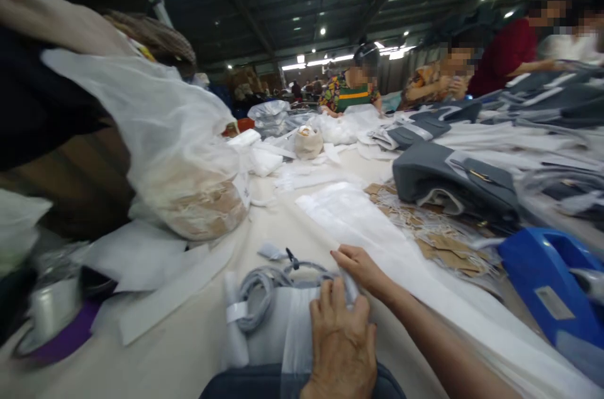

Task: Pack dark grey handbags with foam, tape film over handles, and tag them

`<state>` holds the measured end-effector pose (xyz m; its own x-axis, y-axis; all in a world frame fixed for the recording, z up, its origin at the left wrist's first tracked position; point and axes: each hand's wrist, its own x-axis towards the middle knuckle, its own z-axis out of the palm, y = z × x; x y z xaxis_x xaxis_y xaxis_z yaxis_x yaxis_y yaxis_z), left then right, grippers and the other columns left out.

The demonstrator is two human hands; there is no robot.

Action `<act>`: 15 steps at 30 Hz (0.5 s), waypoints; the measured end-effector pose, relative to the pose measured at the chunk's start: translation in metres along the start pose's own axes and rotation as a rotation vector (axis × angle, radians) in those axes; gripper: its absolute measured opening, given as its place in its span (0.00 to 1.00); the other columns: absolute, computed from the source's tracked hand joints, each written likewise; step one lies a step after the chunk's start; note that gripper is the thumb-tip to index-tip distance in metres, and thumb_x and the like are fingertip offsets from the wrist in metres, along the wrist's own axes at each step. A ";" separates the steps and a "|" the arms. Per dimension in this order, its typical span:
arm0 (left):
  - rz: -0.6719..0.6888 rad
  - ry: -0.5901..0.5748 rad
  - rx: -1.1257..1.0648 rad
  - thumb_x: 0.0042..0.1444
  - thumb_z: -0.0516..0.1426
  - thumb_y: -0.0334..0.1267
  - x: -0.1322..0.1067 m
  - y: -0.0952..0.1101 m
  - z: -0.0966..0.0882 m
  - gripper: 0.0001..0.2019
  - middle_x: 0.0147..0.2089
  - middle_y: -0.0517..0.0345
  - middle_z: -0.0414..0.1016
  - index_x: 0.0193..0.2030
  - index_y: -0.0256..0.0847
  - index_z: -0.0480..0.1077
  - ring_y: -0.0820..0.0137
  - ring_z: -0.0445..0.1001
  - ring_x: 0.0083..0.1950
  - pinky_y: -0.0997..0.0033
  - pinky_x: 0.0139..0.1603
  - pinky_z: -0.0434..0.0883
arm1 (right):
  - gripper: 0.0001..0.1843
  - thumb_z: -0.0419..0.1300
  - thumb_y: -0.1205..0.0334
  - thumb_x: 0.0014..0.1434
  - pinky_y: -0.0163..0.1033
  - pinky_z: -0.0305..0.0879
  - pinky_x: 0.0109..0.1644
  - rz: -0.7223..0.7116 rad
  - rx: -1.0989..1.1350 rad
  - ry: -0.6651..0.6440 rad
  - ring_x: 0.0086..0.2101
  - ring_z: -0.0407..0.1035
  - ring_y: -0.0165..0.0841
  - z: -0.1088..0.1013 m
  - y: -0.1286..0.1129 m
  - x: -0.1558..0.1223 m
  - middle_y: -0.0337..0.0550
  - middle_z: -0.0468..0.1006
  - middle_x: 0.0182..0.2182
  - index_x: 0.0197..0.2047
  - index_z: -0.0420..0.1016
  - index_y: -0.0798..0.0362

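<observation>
A dark grey bag (255, 380) lies in front of me at the bottom edge, its upper part covered with translucent white wrapping (268, 330). On top rests a coiled grey strap (258, 298) with a white band round it and a black tie. My left hand (337, 339) lies over the right side of the wrapping, palm down, fingers stretched out. Just beyond it, my right hand (361, 267) has its fingers curled at the wrapping's upper right edge, by the strap. Its fingertips are partly hidden. A white foam roll (236, 323) stands along the left side.
A large translucent plastic sack (189, 166) with brown pieces stands at left. White sheets (358, 216) run along the right, beside brown paper tags (438, 241), a grey bag (448, 179) and a blue container (547, 279). Several people are around the table; one arm reaches in at upper left.
</observation>
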<state>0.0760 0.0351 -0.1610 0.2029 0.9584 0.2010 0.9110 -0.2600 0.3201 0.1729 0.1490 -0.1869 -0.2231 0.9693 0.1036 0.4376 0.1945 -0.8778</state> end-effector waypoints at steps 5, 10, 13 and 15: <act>0.104 0.296 -0.167 0.51 0.60 0.39 -0.012 -0.027 -0.025 0.25 0.62 0.49 0.62 0.58 0.51 0.64 0.53 0.56 0.65 0.46 0.61 0.58 | 0.18 0.47 0.50 0.59 0.45 0.59 0.44 -0.121 -0.272 0.081 0.36 0.65 0.39 -0.016 -0.036 -0.007 0.46 0.72 0.31 0.29 0.69 0.52; -0.451 0.584 -0.340 0.51 0.55 0.41 -0.021 -0.116 -0.076 0.26 0.59 0.33 0.61 0.55 0.27 0.63 0.50 0.56 0.64 0.48 0.63 0.54 | 0.15 0.47 0.58 0.64 0.38 0.60 0.47 -0.278 -0.431 -0.028 0.40 0.68 0.34 0.015 -0.102 -0.012 0.44 0.75 0.36 0.38 0.73 0.52; -0.732 0.375 -0.620 0.41 0.59 0.44 -0.020 -0.159 -0.083 0.27 0.46 0.32 0.71 0.45 0.23 0.68 0.49 0.70 0.50 0.50 0.51 0.66 | 0.15 0.48 0.59 0.65 0.34 0.61 0.45 -0.323 -0.530 -0.157 0.39 0.70 0.31 0.055 -0.133 -0.003 0.43 0.76 0.36 0.39 0.74 0.52; -0.724 0.272 -0.750 0.40 0.60 0.46 -0.018 -0.170 -0.078 0.18 0.30 0.47 0.74 0.33 0.30 0.70 0.58 0.74 0.34 0.60 0.36 0.71 | 0.16 0.48 0.56 0.65 0.35 0.61 0.44 -0.313 -0.613 -0.217 0.41 0.70 0.33 0.081 -0.149 0.007 0.45 0.77 0.36 0.39 0.75 0.52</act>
<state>-0.1099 0.0530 -0.1471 -0.4675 0.8789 -0.0945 0.3114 0.2638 0.9129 0.0353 0.1144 -0.0932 -0.5583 0.8149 0.1556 0.7210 0.5693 -0.3950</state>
